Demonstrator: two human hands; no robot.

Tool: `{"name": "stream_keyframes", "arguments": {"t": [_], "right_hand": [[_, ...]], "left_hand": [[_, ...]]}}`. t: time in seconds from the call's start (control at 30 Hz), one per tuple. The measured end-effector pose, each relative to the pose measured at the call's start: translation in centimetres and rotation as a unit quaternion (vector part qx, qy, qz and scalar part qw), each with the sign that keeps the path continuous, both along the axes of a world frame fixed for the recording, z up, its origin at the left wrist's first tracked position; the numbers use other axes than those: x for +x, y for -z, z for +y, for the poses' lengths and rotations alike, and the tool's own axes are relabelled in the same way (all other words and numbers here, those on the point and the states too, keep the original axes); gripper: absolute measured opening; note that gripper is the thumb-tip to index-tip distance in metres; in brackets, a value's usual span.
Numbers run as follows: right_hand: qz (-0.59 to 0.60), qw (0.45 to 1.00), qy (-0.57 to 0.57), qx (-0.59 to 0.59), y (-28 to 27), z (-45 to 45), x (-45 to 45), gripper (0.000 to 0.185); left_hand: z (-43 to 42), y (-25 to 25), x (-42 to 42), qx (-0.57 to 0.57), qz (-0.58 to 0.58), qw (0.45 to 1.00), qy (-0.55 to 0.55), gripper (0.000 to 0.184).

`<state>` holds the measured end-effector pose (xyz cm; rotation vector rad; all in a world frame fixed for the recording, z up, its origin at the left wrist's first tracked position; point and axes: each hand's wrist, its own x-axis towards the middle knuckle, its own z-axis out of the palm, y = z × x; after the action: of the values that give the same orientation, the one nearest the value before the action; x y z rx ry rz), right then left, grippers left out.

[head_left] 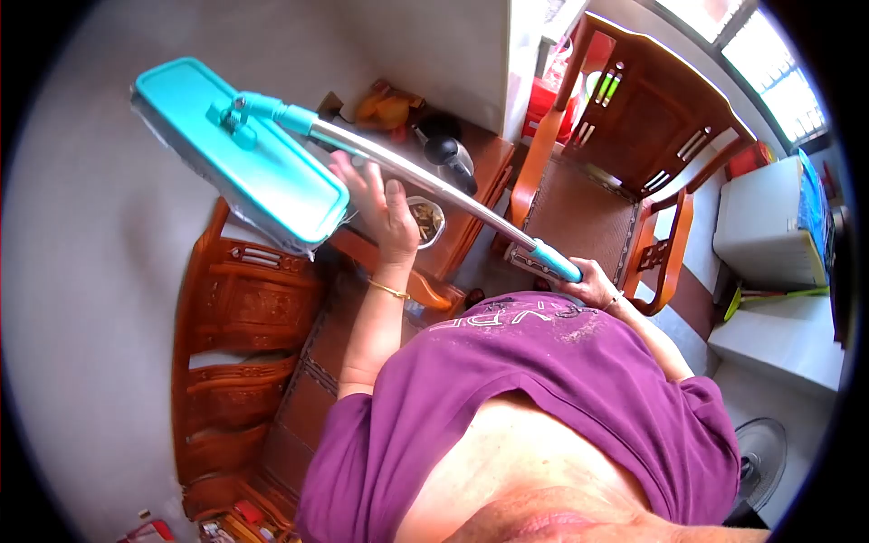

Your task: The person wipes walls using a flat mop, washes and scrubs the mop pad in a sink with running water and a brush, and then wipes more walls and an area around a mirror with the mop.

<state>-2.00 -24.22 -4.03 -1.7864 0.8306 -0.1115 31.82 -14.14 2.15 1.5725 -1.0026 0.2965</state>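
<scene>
A flat mop with a turquoise rectangular head and a silver pole is held up off the floor. The head is raised toward the wall at upper left, with a whitish pad edge along its underside. My right hand is closed around the turquoise grip at the pole's lower end, close to my shirt. My left hand, a gold-coloured bangle on its wrist, is beside the pole near the head. Its fingers are apart and slightly blurred; the fingertips partly overlap the pole's line, and contact is unclear.
Behind my left hand, a wooden side table bears a kettle and a bowl of small brownish pieces. A wooden armchair stands ahead, a carved wooden bench at left. White boxes and a fan are at right.
</scene>
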Motion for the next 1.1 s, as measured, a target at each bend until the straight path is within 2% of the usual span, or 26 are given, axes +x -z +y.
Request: {"name": "stream_keyframes", "arguments": {"t": [0.03, 0.07, 0.1, 0.13, 0.17, 0.2, 0.23, 0.3, 0.33, 0.37, 0.43, 0.5, 0.57, 0.6, 0.63, 0.67, 0.7, 0.73, 0.77, 0.87, 1.1], "right_hand": [[0.009, 0.999, -0.008, 0.033, -1.1, -0.1, 0.3, 0.032], [0.013, 0.999, -0.017, 0.042, -1.6, -0.3, 0.4, 0.032], [0.014, 0.998, -0.025, 0.049, -2.0, -0.5, 0.6, 0.033], [0.026, 0.998, -0.027, 0.055, -2.7, -0.6, 0.9, 0.032], [0.040, 0.997, -0.039, 0.059, -2.6, -1.0, 1.0, 0.030], [0.038, 0.994, -0.045, 0.089, -2.3, -1.1, 0.8, 0.028], [0.035, 0.991, -0.048, 0.116, -2.1, -1.4, 0.8, 0.027], [0.027, 0.985, -0.047, 0.166, -3.0, -1.2, 1.1, 0.021], [0.036, 0.982, -0.065, 0.174, -2.9, -1.5, 1.1, 0.023], [0.045, 0.979, -0.083, 0.182, -2.8, -1.7, 1.0, 0.025], [0.038, 0.964, -0.114, 0.236, -2.2, -2.0, 0.8, 0.024], [0.042, 0.946, -0.135, 0.290, -1.1, -2.7, 0.4, 0.025], [0.029, 0.942, -0.146, 0.300, -1.4, -2.6, 1.1, 0.026], [0.040, 0.954, -0.133, 0.267, -1.2, -2.6, 1.5, 0.029], [0.053, 0.964, -0.120, 0.233, -1.2, -2.6, 1.8, 0.031], [0.098, 0.974, -0.159, 0.132, -1.4, -2.7, 2.4, 0.030], [0.086, 0.981, -0.149, 0.091, -0.3, -2.4, 2.5, 0.029], [0.089, 0.981, -0.148, 0.084, 0.3, -2.4, 2.5, 0.028], [0.093, 0.982, -0.148, 0.076, 0.6, -2.5, 2.5, 0.028], [0.097, 0.978, -0.175, 0.055, 0.6, -2.0, 2.8, 0.029], [0.065, 0.979, -0.173, 0.081, 2.2, -1.8, 2.9, 0.030]], "left_hand": [[0.5, 1.5, 1.2, -0.066, 0.158, 0.979, 0.111, 0.051], [1.0, 2.9, 2.5, -0.133, 0.305, 0.917, 0.219, 0.051], [1.3, 4.1, 3.8, -0.197, 0.435, 0.817, 0.324, 0.051], [1.6, 4.5, 4.6, -0.252, 0.544, 0.682, 0.419, 0.051], [2.0, 5.1, 5.2, -0.295, 0.630, 0.519, 0.497, 0.051], [2.0, 2.2, 4.9, -0.322, 0.677, 0.515, 0.416, 0.053], [1.5, 0.1, 5.3, -0.321, 0.660, 0.538, 0.414, 0.057], [0.8, -5.3, 4.4, -0.316, 0.590, 0.527, 0.523, 0.060], [0.7, -7.1, 4.0, -0.299, 0.593, 0.574, 0.479, 0.064], [0.6, -8.4, 3.6, -0.307, 0.586, 0.577, 0.479, 0.064], [0.6, -10.1, 3.2, -0.312, 0.568, 0.538, 0.539, 0.065], [1.2, -8.3, 4.2, -0.303, 0.610, 0.532, 0.503, 0.057], [1.4, -6.1, 4.7, -0.261, 0.576, 0.708, 0.315, 0.047], [1.6, -7.0, 4.0, -0.224, 0.529, 0.775, 0.263, 0.037], [2.1, -7.9, 2.9, -0.216, 0.515, 0.808, 0.187, 0.036], [2.5, -8.3, 2.4, -0.223, 0.493, 0.831, 0.124, 0.037], [3.0, -8.6, 1.9, -0.226, 0.471, 0.850, 0.060, 0.039], [4.1, -9.2, 2.1, -0.196, 0.473, 0.859, 0.022, 0.038], [4.4, -8.3, 2.8, -0.228, 0.436, 0.870, 0.008, 0.039], [6.0, -7.0, 2.4, -0.249, 0.431, 0.867, -0.004, 0.043], [8.5, -7.0, 0.0, -0.243, 0.392, 0.887, 0.023, 0.062]]}}
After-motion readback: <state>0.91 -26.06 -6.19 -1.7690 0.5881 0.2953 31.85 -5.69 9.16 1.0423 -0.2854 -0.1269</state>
